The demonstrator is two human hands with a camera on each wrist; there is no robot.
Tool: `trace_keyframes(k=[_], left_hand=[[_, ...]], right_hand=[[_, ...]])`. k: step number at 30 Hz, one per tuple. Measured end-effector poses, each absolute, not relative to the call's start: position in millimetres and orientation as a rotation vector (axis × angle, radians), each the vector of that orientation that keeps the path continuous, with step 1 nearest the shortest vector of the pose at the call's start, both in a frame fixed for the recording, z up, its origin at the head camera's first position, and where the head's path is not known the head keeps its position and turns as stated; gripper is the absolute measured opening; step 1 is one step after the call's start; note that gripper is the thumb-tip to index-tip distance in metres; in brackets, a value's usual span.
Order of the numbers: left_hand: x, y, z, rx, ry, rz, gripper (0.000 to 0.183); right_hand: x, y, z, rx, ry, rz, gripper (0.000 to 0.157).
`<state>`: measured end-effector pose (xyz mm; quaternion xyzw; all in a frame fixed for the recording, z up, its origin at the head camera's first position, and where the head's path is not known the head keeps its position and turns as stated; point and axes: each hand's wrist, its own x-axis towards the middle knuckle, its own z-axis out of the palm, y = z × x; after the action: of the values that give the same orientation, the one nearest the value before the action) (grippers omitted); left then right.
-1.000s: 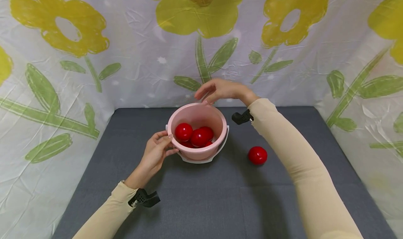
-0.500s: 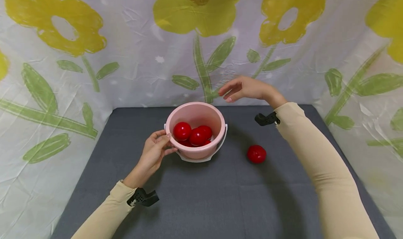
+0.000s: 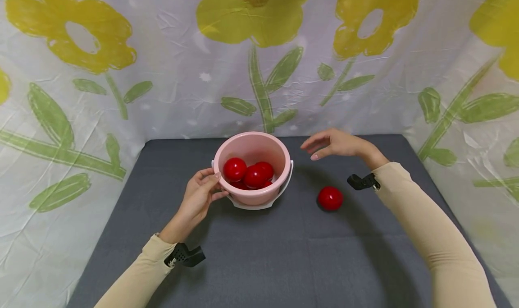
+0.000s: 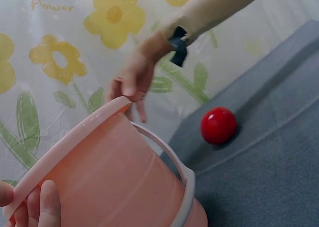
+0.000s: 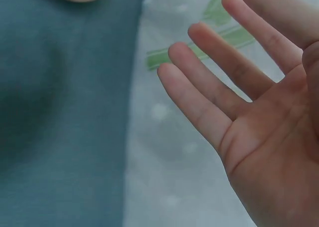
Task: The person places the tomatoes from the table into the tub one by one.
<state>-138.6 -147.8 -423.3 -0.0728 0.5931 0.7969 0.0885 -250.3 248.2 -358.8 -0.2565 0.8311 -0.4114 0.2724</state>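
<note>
A pink bucket [image 3: 259, 197] with a white handle stands upright on the dark table. Several shiny red balls [image 3: 235, 169] lie inside it, the lower ones partly hidden. My left hand [image 3: 198, 199] grips the rim on the left side, thumb over the edge and fingers against the outer wall, as the left wrist view also shows. Beyond the bucket's right side my right hand [image 3: 336, 143] hovers above the table, fingers spread and holding nothing. Another red ball [image 3: 330, 198] rests on the table right of the bucket, nearer to me than that hand.
Grey-blue cloth covers the table [image 3: 267, 263]. Behind and at both sides hangs a pale curtain [image 3: 174, 96] printed with yellow flowers, close to the table's far edge. Each wrist carries a black camera mount [image 3: 362, 181].
My right hand has moved from above the bucket's far rim to the right, then lower over the table. The left hand keeps its grip on the rim.
</note>
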Motion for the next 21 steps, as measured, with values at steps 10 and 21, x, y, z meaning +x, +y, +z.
trace_keyframes(k=[10,21], left_hand=[[-139.1,-148.3,-423.0,-0.218,1.756,2.38,0.028],[-138.7,-148.2,-422.6,-0.22,1.757,2.376,0.028]], right_hand=[[-217.7,271.9,-410.3,-0.631,2.209,-1.105,0.05],[-190.8,283.7,-445.0,-0.596,2.223,-1.051,0.054]])
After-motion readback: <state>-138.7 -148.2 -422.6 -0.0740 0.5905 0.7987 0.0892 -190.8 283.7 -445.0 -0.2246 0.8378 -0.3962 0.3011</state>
